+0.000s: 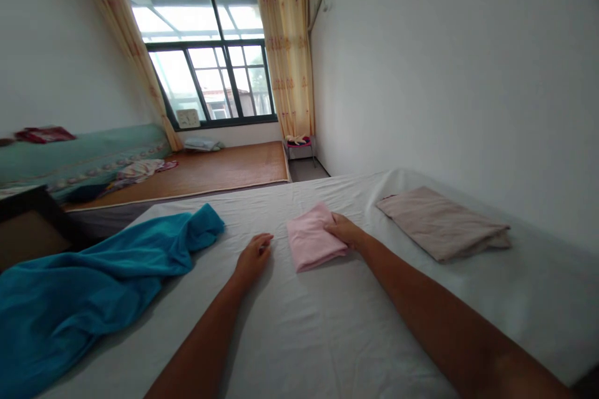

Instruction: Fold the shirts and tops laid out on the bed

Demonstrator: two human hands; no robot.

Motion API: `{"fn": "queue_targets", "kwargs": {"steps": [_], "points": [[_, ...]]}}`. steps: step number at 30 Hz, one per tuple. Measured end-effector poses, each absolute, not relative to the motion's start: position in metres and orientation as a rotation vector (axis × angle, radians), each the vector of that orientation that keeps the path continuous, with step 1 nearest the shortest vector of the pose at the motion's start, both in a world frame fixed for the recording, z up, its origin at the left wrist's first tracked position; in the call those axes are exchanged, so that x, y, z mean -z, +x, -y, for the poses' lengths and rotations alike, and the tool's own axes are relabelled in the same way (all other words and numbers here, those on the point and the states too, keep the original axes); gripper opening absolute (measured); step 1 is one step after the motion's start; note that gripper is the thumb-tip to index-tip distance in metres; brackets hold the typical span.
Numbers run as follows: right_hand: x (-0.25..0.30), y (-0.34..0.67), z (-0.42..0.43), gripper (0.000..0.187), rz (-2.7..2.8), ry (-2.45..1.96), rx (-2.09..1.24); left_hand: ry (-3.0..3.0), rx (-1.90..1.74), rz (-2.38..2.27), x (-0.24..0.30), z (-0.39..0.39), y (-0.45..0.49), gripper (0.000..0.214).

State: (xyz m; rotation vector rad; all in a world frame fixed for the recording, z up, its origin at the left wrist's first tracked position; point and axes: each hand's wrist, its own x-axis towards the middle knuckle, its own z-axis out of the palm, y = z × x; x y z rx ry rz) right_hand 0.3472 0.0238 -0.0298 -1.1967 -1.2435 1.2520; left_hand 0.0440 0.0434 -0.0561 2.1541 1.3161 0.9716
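Observation:
A pink cloth (311, 240), folded into a small square, lies on the white sheet in front of me. My right hand (344, 230) grips its right edge, thumb on top and the other fingers partly hidden. Just left of the cloth, my left hand (256, 252) rests over the sheet with loosely curled fingers and nothing in it; a small gap separates it from the cloth. To the right lies a folded beige-grey cloth (440, 222). A crumpled turquoise cloth (116, 274) spreads across the left side.
The white-sheeted surface (290, 330) meets a white wall (444, 75) on the right. Beyond it stands a bed with a brown mat (224, 165), with clothes (140, 169) on it. A dark-framed panel (37, 224) is at the left edge. A pink stool (300, 144) stands by the curtain.

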Motion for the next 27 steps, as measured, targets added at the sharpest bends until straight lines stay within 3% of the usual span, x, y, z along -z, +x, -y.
{"fn": "queue_targets", "kwargs": {"steps": [5, 11, 14, 17, 22, 27], "points": [[-0.016, 0.389, -0.027, 0.034, 1.38, -1.235, -1.003, 2.435, -0.758, -1.358, 0.057, -0.042, 0.046, 0.039], [-0.071, 0.534, -0.003, 0.041, 1.35, -1.394, -0.842, 2.558, -0.661, -1.35, 0.056, -0.042, 0.049, 0.038], [-0.078, 0.61, 0.017, 0.04, 1.37, -1.655, -0.75, 2.549, -0.697, -1.352, 0.055, -0.041, 0.051, 0.038], [-0.071, 0.654, 0.032, 0.031, 1.371, -2.146, -0.3, 2.529, -0.742, -1.344, 0.055, -0.04, 0.053, 0.036], [-0.039, 0.626, 0.019, 0.039, 1.468, -2.238, 0.185, 2.46, -0.802, -1.334, 0.055, -0.038, 0.057, 0.035], [0.021, 0.501, -0.014, 0.038, 2.078, -1.784, 0.005, 2.445, -0.891, -1.252, 0.052, -0.023, 0.061, 0.033]]}}
